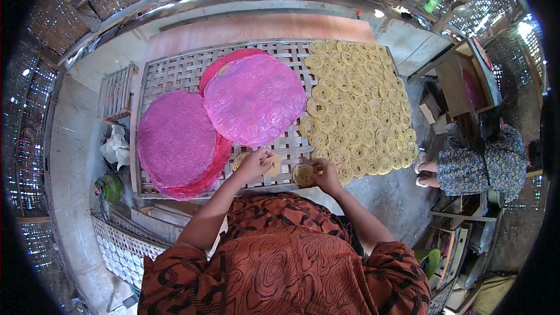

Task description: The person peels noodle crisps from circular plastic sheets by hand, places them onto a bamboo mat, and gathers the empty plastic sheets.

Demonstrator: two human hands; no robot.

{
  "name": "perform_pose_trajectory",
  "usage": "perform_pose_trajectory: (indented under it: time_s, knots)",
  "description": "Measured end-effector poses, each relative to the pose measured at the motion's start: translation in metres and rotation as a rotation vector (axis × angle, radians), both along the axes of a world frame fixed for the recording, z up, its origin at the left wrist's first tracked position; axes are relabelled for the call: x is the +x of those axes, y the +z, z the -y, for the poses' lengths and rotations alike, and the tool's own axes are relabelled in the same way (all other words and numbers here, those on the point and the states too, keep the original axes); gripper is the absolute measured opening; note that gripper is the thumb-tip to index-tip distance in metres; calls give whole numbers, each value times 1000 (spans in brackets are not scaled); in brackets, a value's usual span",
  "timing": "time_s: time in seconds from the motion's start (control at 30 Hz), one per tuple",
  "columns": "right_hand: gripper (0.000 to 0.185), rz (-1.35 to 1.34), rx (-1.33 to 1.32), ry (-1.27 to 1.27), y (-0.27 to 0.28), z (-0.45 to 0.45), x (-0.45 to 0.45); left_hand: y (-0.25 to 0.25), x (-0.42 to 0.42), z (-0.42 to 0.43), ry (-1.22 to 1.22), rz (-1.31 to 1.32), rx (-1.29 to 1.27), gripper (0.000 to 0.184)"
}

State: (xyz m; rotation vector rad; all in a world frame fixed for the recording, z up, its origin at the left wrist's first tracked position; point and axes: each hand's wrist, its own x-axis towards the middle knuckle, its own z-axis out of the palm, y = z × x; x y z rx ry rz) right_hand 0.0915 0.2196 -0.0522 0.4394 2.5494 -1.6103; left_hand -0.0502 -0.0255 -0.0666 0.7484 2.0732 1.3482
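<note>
My left hand (255, 164) is closed, pinching a thin, pale yellow round disc (272, 166) over the near edge of the woven bamboo rack (294, 143). Another yellow round piece (239, 161) shows partly behind that hand. My right hand (328, 177) has its fingers closed on the edge of a yellow noodle coil (303, 175) at the rack's front. Many similar flat noodle coils (356, 105) cover the rack's right side in overlapping rows. To the left lie large round pink sheets (255, 99) and a darker magenta stack (178, 140).
A wooden board (262, 28) stands behind the rack against the wall. At the right, another person (484, 163) in patterned clothes sits near wooden shelving (461, 76). A green gas cylinder (108, 188) and a white bag (116, 144) are on the left.
</note>
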Motion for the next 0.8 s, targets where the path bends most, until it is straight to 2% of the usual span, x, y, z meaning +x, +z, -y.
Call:
perform_pose_trajectory:
  time_s: [0.03, 0.07, 0.13, 0.2, 0.3, 0.33, 0.37, 0.43, 0.57, 0.63, 0.67, 0.73, 0.8]
  knots:
    - [29, 1, 235, 39, 5, 2, 0, 1, 2, 0, 1, 1, -1, 31]
    - [29, -90, 333, 75, -12, -2, 3, 1, 5, -2, -29, 11, 20, 30]
    - [28, -137, 357, 84, -10, -1, 3, 4, 13, -12, -63, 21, 43, 30]
    - [28, -189, 379, 95, -4, -1, 0, 3, 23, -21, -80, 385, 98, 28]
    - [27, -104, 347, 8, 16, -9, -3, -12, 34, -33, -89, 514, 190, 27]
    - [29, -98, 328, -42, 25, -10, -5, -20, 36, -34, -72, 378, 164, 24]
    - [31, -92, 308, -93, 29, -10, -5, -28, 38, -32, -73, 380, 165, 24]
    - [31, -51, 340, -109, 27, -14, -4, -6, 39, -30, -80, -1, -233, 27]
    - [31, -83, 366, -112, 26, -15, -2, -7, 40, -30, -120, -135, -230, 25]
    - [31, -91, 374, -107, 26, -15, -3, 9, 41, -30, -146, -255, -461, 25]
    - [30, -90, 361, -115, 27, -15, -3, 16, 37, -24, -145, -254, -464, 25]
    - [29, -90, 345, -120, 27, -18, -4, 24, 19, 1, -5, -353, -270, 27]
    - [26, -167, 347, -128, 22, -22, -4, -8, -7, 30, 92, -372, -591, 32]
